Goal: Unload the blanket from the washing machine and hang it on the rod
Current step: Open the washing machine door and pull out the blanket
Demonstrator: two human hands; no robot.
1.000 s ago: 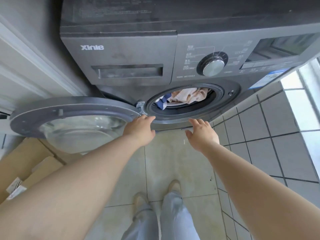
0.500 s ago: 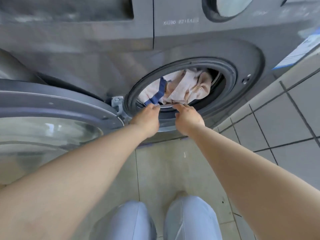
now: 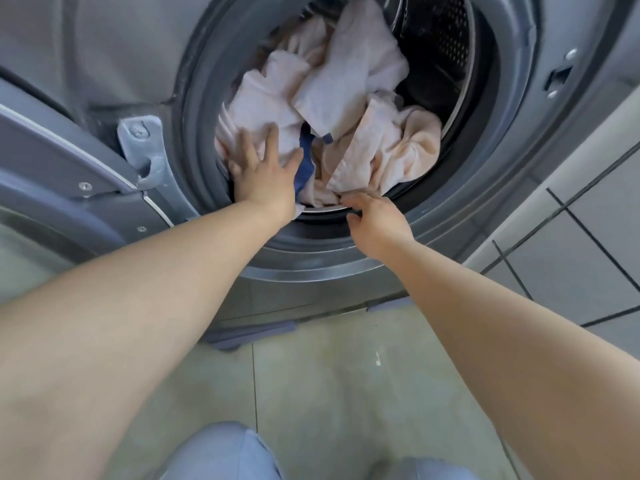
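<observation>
Head view: the task is at its very start. The washing machine [image 3: 104,64] stands with its door [image 3: 52,161] swung wide to the left, so the opening step looks done, but the blanket [image 3: 346,84] is wholly inside the drum [image 3: 446,46], a crumpled pale pink and cream heap filling the lower and middle part of the opening, with a dark blue strip [image 3: 304,168] showing between its folds. No part of it hangs out past the grey door seal [image 3: 194,140]. Getting a grip, hauling the bundle out and carrying it to the rod are all left to do; the rod is not in view.

The left hand [image 3: 266,178] reaches in over the left side of the seal, arm stretched forward from the lower left. Its fingers [image 3: 272,140] are spread and fairly straight, laid flat against the pink cloth, the thumb beside the blue strip. It presses or touches the blanket but has closed on nothing.

The right hand [image 3: 375,220] is lower, at the bottom lip of the opening, knuckles up and wrist bent slightly down. Its fingers curl inward towards the lowest fold of the blanket, just above the seal. The fingertips are hidden behind the hand, so I cannot tell whether they already pinch the cloth or only touch it. I judge this as the moment of taking hold, before any pull.

Below, the person's knees in pale blue trousers [image 3: 221,452] sit above the tiled floor [image 3: 329,368].
</observation>
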